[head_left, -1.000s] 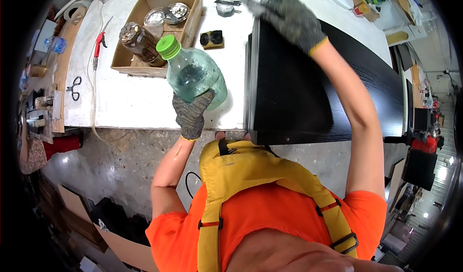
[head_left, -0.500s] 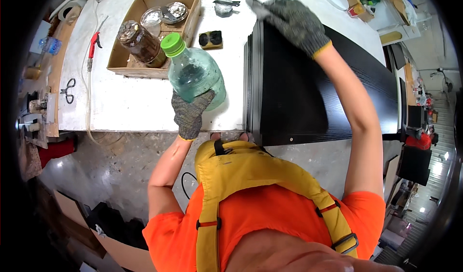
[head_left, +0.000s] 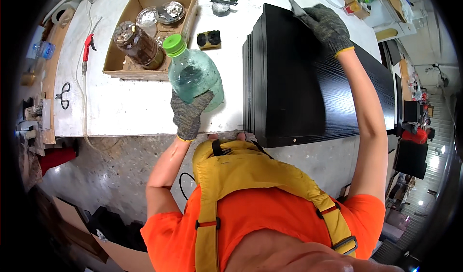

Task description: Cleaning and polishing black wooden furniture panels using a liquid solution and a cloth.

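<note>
My left hand [head_left: 189, 113], in a dark knitted work glove, is closed around the lower part of a green-tinted clear plastic bottle [head_left: 195, 74] with a bright green cap. The bottle tilts away from me above the white table. Gloved the same way, my right hand [head_left: 329, 28] presses a folded grey rag [head_left: 300, 12] near the far edge of a black wood-grained panel [head_left: 294, 83]. That panel lies on top of a stack of black panels, whose edges show at its left. The fingertips are partly hidden by the rag.
On the white table [head_left: 144, 108] stands a cardboard tray [head_left: 112, 64] with a brown-stained jar [head_left: 137, 45] and small dishes. A sponge block [head_left: 208, 39], a small cup [head_left: 221, 6], a red air blow gun [head_left: 88, 45] with hose, and black scissors [head_left: 63, 96] lie around it.
My right hand has slid with the rag to the right along the far side of the panel. My left hand still holds the bottle in nearly the same place.
</note>
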A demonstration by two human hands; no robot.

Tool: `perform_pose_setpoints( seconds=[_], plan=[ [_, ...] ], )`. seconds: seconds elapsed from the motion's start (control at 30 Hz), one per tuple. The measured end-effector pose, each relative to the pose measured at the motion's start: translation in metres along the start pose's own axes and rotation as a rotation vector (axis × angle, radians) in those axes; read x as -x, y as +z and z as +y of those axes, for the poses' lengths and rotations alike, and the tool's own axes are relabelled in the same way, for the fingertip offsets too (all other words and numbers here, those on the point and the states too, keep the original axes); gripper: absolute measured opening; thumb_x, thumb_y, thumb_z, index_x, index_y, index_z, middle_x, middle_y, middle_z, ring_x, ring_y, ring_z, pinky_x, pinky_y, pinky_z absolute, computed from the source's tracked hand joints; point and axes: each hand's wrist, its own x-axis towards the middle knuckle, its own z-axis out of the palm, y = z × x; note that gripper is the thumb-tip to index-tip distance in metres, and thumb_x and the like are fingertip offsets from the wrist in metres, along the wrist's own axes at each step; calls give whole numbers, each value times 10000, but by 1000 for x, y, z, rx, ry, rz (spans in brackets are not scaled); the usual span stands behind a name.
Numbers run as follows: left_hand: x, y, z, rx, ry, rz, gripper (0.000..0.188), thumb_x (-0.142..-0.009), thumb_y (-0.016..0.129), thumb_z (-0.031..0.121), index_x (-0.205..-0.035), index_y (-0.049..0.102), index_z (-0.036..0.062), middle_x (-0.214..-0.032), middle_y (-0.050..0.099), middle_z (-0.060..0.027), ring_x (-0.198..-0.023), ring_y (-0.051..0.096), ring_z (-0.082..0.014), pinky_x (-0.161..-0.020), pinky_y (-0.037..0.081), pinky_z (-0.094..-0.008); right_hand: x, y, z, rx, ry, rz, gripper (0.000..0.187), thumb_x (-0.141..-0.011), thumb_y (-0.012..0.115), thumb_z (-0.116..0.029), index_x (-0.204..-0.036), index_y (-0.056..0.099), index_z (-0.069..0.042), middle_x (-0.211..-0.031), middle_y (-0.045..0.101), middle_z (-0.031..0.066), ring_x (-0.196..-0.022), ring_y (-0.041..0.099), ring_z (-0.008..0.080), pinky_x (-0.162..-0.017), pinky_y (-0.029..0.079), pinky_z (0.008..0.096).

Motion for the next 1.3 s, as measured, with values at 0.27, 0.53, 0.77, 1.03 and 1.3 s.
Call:
perform_pose_setpoints(
  seconds=[0.27, 0.53, 0.77, 1.03, 1.3],
  plan=[
    [-9, 12, 2, -8, -39, -108, 572, -773, 820, 155, -1280, 590, 22, -1161, 679, -83, -1042, 631, -216, -953, 502, -366, -53, 24, -58, -114, -67, 13, 434, -1008, 505, -435, -1228, 666, -97, -1093, 656, 118, -1047, 623, 301, -945, 498, 420],
    [-5, -13, -6, 91, -30, -21, 618, -754, 815, 108, -1316, 572, 29, -1181, 674, -89, -1071, 634, -237, -978, 498, -380, 28, 1, 48, 263, 14, -115, 295, -999, 554, -295, -1255, 651, -187, -1096, 655, 151, -1022, 628, 301, -910, 515, 406],
    [-13, -7, -5, 202, -42, -55, 614, -732, 862, 103, -1272, 580, 24, -1146, 673, -82, -1023, 637, -209, -927, 518, -351, -19, 7, -69, -64, -325, 308, 337, -920, 547, -160, -1242, 646, -163, -935, 645, 122, -869, 617, 290, -793, 516, 432],
    [-12, 10, 11, 99, 0, -86, 628, -727, 856, 197, -1266, 593, 13, -1168, 654, -91, -1051, 602, -231, -985, 462, -379, 37, 22, 14, 141, -139, 384, 490, -1032, 438, -253, -1517, 392, -306, -970, 667, 77, -868, 612, 269, -847, 535, 395],
    [-8, -15, 1, 20, 1, -21, 585, -762, 801, 226, -1267, 604, 6, -1173, 654, -107, -1057, 616, -260, -958, 485, -406, 174, 7, 227, 85, 944, 23, 550, -956, 465, -564, -1081, 727, -97, -951, 690, 233, -898, 654, 401, -875, 475, 509]
  ],
)
